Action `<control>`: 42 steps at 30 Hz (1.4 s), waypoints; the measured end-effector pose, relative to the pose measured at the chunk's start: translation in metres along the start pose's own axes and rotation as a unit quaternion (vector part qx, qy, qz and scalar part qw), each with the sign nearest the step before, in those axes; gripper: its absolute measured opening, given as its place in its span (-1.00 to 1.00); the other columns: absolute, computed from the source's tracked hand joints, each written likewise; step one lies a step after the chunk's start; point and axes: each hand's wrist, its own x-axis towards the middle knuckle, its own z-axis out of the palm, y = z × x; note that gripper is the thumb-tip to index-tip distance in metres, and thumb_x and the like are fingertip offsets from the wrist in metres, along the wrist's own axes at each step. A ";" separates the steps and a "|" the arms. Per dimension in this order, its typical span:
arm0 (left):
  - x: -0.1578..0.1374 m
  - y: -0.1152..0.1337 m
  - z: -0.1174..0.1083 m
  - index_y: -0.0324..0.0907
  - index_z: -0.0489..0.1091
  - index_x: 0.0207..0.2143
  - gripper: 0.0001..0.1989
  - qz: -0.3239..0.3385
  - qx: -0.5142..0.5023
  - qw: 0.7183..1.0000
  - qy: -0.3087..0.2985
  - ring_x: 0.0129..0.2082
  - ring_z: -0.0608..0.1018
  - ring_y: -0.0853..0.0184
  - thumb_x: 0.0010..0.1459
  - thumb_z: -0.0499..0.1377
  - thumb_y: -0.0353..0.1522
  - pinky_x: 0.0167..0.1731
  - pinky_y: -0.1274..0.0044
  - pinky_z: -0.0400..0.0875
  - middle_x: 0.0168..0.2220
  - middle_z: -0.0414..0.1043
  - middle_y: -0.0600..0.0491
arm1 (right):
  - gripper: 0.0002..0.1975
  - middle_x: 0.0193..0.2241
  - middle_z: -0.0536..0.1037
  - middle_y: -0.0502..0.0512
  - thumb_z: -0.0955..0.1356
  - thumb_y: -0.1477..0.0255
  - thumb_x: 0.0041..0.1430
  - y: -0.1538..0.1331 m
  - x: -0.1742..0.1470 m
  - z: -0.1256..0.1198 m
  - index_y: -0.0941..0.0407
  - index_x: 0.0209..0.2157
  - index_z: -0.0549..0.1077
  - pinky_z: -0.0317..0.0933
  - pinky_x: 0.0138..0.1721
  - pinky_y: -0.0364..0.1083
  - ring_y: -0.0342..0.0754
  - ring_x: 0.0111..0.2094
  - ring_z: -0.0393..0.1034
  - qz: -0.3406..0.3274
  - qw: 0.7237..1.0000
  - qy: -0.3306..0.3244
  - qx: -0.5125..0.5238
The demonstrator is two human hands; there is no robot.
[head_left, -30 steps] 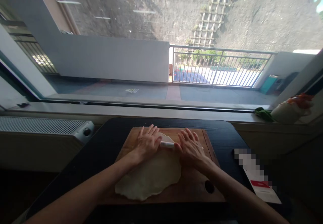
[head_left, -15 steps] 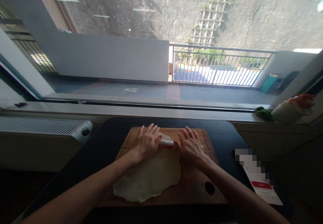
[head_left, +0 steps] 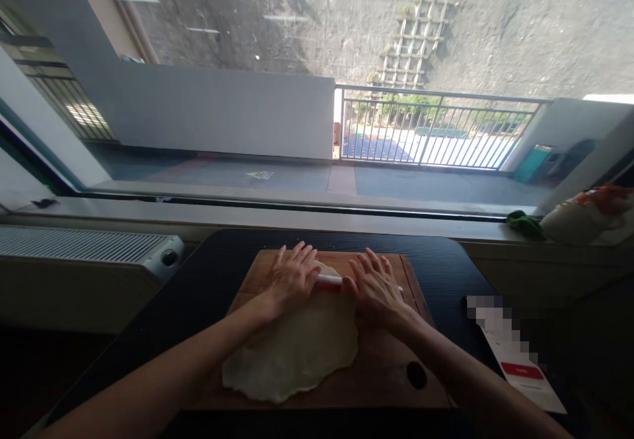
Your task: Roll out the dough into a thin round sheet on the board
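Note:
Both palms press down on a thin white rolling pin [head_left: 329, 280], whose middle shows between them with a red mark along it. My left hand [head_left: 293, 275] lies on the pin's left part with fingers stretched forward and spread. Over its right part rests my right hand [head_left: 375, 285], likewise open, the pin's tip showing just past it. Beneath is a wide, thin sheet of pale dough [head_left: 302, 346] with an uneven edge. It spreads across a wooden cutting board [head_left: 376, 373], reaching from beyond the pin to near the board's front edge.
The board lies on a black table [head_left: 198, 294]. A white and red packet or card [head_left: 525, 370] sits at the table's right side. A radiator [head_left: 84, 247] stands left. On the windowsill at right are a green cloth-like item [head_left: 525, 224] and a pale pot [head_left: 569, 222].
The view has shifted slightly, so the surroundings sit a little to the right. Both hands stay on the rolling pin at nearly the same place; slightly more of the pin's right tip shows.

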 end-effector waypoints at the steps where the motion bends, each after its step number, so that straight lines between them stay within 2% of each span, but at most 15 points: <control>1: -0.010 0.000 -0.001 -0.19 0.18 0.15 -0.49 0.020 0.000 1.000 0.001 0.25 0.07 0.20 0.26 -0.21 -0.18 0.20 0.20 -0.16 0.22 0.13 -0.02 | -0.47 0.19 0.14 0.18 0.01 0.15 0.30 -0.002 -0.009 0.001 0.11 0.14 0.20 -0.39 0.20 0.16 0.09 0.26 -0.29 -0.017 1.000 0.012 -0.003; 4: -0.007 -0.001 -0.002 -0.17 0.17 0.16 -0.49 0.022 0.003 1.000 0.007 0.26 0.04 0.22 0.26 -0.20 -0.18 0.21 0.21 -0.18 0.23 0.09 -0.01 | -0.48 0.18 0.16 0.16 0.01 0.14 0.30 -0.001 -0.004 0.001 0.10 0.12 0.22 -0.40 0.20 0.16 0.10 0.26 -0.28 -0.016 1.000 0.013 -0.007; 8: 0.044 -0.002 0.006 -0.22 0.20 0.14 -0.47 -0.069 0.002 0.998 -0.010 0.25 0.08 0.19 0.25 -0.22 -0.18 0.19 0.18 -0.14 0.20 0.15 -0.06 | -0.52 0.15 0.20 0.18 0.00 0.16 0.31 0.012 0.043 -0.002 0.06 0.00 0.34 -0.25 0.13 0.25 0.14 0.24 -0.20 0.066 0.997 -0.035 -0.001; 10: 0.053 -0.002 0.007 -0.23 0.21 0.14 -0.47 -0.087 -0.003 0.996 -0.019 0.24 0.09 0.17 0.25 -0.21 -0.17 0.18 0.16 -0.11 0.20 0.15 -0.08 | -0.52 0.16 0.19 0.21 0.00 0.18 0.31 0.014 0.051 -0.003 0.07 0.01 0.33 -0.22 0.12 0.27 0.15 0.24 -0.19 0.080 0.996 -0.044 0.002; 13: 0.027 -0.002 0.005 -0.21 0.21 0.14 -0.48 -0.037 -0.004 0.999 0.002 0.24 0.09 0.18 0.25 -0.21 -0.18 0.19 0.17 -0.14 0.19 0.18 -0.06 | -0.49 0.17 0.17 0.21 -0.01 0.16 0.31 0.006 0.027 0.002 0.10 0.05 0.30 -0.30 0.16 0.24 0.14 0.25 -0.23 0.034 0.999 -0.024 -0.001; 17: -0.009 -0.003 0.000 -0.16 0.14 0.18 -0.49 0.041 -0.008 0.999 0.013 0.25 0.07 0.23 0.26 -0.20 -0.18 0.21 0.23 -0.18 0.22 0.13 -0.01 | -0.44 0.20 0.12 0.20 0.02 0.14 0.29 -0.003 -0.007 0.006 0.16 0.18 0.14 -0.43 0.21 0.16 0.09 0.27 -0.33 -0.032 0.999 0.014 -0.009; 19: 0.003 -0.005 0.002 -0.17 0.17 0.16 -0.49 0.025 -0.006 1.000 0.010 0.25 0.07 0.24 0.26 -0.22 -0.18 0.21 0.23 -0.19 0.21 0.15 -0.02 | -0.46 0.19 0.15 0.20 0.01 0.14 0.29 0.001 0.004 0.006 0.13 0.14 0.20 -0.41 0.20 0.18 0.10 0.27 -0.32 -0.016 1.000 0.003 -0.008; 24: 0.068 -0.007 0.012 -0.24 0.24 0.11 -0.46 -0.084 -0.015 0.996 -0.016 0.24 0.09 0.18 0.26 -0.24 -0.16 0.17 0.14 -0.09 0.19 0.17 -0.08 | -0.49 0.15 0.19 0.22 -0.01 0.14 0.30 0.023 0.063 0.000 0.08 -0.01 0.34 -0.17 0.11 0.25 0.14 0.23 -0.15 0.085 0.995 -0.052 0.017; 26: 0.071 -0.006 0.013 -0.23 0.25 0.10 -0.46 -0.093 -0.016 0.995 -0.011 0.24 0.10 0.17 0.25 -0.23 -0.15 0.16 0.14 -0.08 0.19 0.18 -0.08 | -0.48 0.16 0.17 0.23 -0.01 0.13 0.29 0.022 0.064 0.000 0.09 0.00 0.33 -0.15 0.10 0.24 0.14 0.23 -0.14 0.090 0.995 -0.043 0.018; 28: 0.051 -0.004 0.010 -0.21 0.27 0.09 -0.48 -0.071 -0.013 0.997 0.002 0.24 0.11 0.19 0.26 -0.22 -0.16 0.18 0.16 -0.11 0.18 0.20 -0.07 | -0.46 0.18 0.15 0.23 -0.01 0.12 0.29 0.014 0.046 0.002 0.11 0.05 0.29 -0.20 0.14 0.22 0.13 0.25 -0.19 0.068 0.997 -0.021 0.008; 32: -0.022 0.002 -0.004 -0.17 0.19 0.15 -0.51 0.009 -0.030 0.999 0.015 0.24 0.09 0.24 0.26 -0.19 -0.20 0.21 0.23 -0.13 0.21 0.15 0.00 | -0.42 0.23 0.08 0.19 0.03 0.12 0.28 -0.016 -0.023 0.008 0.15 0.19 0.14 -0.32 0.21 0.15 0.11 0.27 -0.30 0.001 1.000 0.022 -0.003; 35: -0.073 0.006 -0.018 -0.13 0.11 0.19 -0.53 0.023 -0.053 0.998 0.012 0.24 0.10 0.26 0.27 -0.17 -0.23 0.22 0.25 -0.14 0.23 0.11 0.03 | -0.40 0.25 0.03 0.15 0.08 0.14 0.27 -0.032 -0.067 0.005 0.15 0.24 0.02 -0.34 0.23 0.11 0.08 0.27 -0.27 -0.057 0.998 0.031 0.012; 37: -0.095 0.003 -0.026 -0.10 0.10 0.19 -0.54 0.031 -0.082 0.996 0.004 0.23 0.13 0.27 0.26 -0.15 -0.24 0.23 0.27 -0.12 0.22 0.12 0.05 | -0.43 0.25 0.03 0.12 0.12 0.21 0.27 -0.036 -0.084 -0.002 0.12 0.25 0.00 -0.29 0.23 0.08 0.06 0.26 -0.20 -0.096 0.995 0.023 0.028; 39: -0.104 -0.005 -0.032 -0.10 0.18 0.14 -0.56 0.003 -0.120 0.992 0.027 0.18 0.21 0.29 0.26 -0.15 -0.24 0.20 0.34 0.00 0.18 0.21 0.04 | -0.50 0.20 0.14 0.11 0.14 0.34 0.25 -0.035 -0.088 -0.012 0.08 0.22 0.06 -0.17 0.19 0.02 0.02 0.21 -0.05 -0.107 0.993 0.011 0.045; 42: -0.102 -0.024 -0.038 -0.14 0.35 -0.06 -0.61 -0.113 -0.147 0.980 0.076 0.01 0.41 0.29 0.24 -0.15 -0.22 0.04 0.45 0.25 -0.02 0.41 -0.01 | -0.62 -0.04 0.39 0.12 0.18 0.48 0.16 -0.029 -0.074 -0.024 0.07 0.02 0.30 0.08 0.00 -0.07 -0.02 -0.01 0.23 -0.072 0.996 -0.023 0.053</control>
